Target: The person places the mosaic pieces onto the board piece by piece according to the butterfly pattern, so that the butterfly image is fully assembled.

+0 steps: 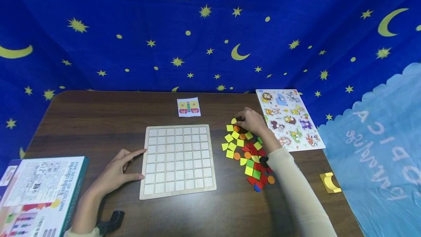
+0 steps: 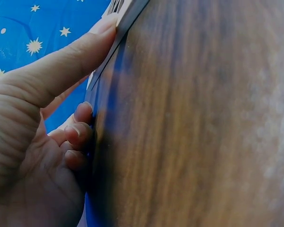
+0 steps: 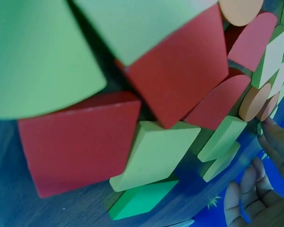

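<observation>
A pale wooden grid board (image 1: 178,161), its square cells bare, lies on the table. My left hand (image 1: 114,169) is at the board's left edge, index fingertip and thumb touching it. In the left wrist view the thumb (image 2: 71,66) presses along the edge, and the other fingers bend below. At the far end of a loose pile of shape pieces, my right hand (image 1: 252,120) pinches a yellow rounded piece (image 1: 234,120) with thumb and fingertip. Yellow squares (image 1: 230,154), orange discs (image 1: 236,156) and red pieces (image 1: 251,181) lie nearer. The right wrist view shows red and green pieces (image 3: 80,142) close up.
Behind the board lies a small butterfly pattern card (image 1: 189,107). An animal picture board (image 1: 289,120) sits at the far right, with a yellow cut-out block (image 1: 330,183) nearer. A box (image 1: 42,196) stands at the left. Blue star-printed cloth (image 1: 131,28) hangs behind the table.
</observation>
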`<state>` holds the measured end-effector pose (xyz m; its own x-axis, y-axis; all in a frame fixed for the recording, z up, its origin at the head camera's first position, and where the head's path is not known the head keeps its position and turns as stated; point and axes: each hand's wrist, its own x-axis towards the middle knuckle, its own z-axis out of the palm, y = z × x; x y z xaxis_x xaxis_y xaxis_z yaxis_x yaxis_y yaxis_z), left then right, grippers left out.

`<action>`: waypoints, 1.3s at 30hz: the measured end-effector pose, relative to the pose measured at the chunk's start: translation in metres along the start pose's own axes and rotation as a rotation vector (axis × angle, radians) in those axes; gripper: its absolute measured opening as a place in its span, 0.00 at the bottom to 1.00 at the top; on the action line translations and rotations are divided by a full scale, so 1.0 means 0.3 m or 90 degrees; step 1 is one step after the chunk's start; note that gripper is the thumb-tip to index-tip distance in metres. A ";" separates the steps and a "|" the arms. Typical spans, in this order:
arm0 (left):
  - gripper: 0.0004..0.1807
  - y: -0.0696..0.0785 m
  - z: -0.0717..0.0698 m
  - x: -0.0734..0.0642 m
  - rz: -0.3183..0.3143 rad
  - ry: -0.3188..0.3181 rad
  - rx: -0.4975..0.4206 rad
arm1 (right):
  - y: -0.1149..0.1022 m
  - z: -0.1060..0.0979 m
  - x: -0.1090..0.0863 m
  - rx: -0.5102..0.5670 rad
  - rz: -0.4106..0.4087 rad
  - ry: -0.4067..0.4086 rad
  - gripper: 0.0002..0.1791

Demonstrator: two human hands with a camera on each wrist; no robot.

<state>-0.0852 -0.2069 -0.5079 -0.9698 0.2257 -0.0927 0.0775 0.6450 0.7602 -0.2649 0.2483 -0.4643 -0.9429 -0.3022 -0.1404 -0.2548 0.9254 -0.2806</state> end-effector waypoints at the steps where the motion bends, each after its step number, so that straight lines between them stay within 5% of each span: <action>1: 0.46 0.000 0.000 0.000 0.000 0.001 0.000 | 0.001 0.001 0.001 -0.002 -0.002 0.001 0.17; 22: 0.47 0.000 -0.004 0.004 -0.020 -0.029 -0.009 | -0.007 -0.006 -0.007 -0.063 -0.069 0.031 0.17; 39: 0.47 0.002 -0.011 0.005 -0.020 -0.033 -0.019 | -0.256 0.012 0.012 -0.043 -0.229 0.062 0.14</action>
<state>-0.0874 -0.2086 -0.5056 -0.9583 0.2435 -0.1497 0.0393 0.6311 0.7747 -0.2479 0.1753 -0.4468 -0.8055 -0.5907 0.0477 -0.5841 0.7778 -0.2320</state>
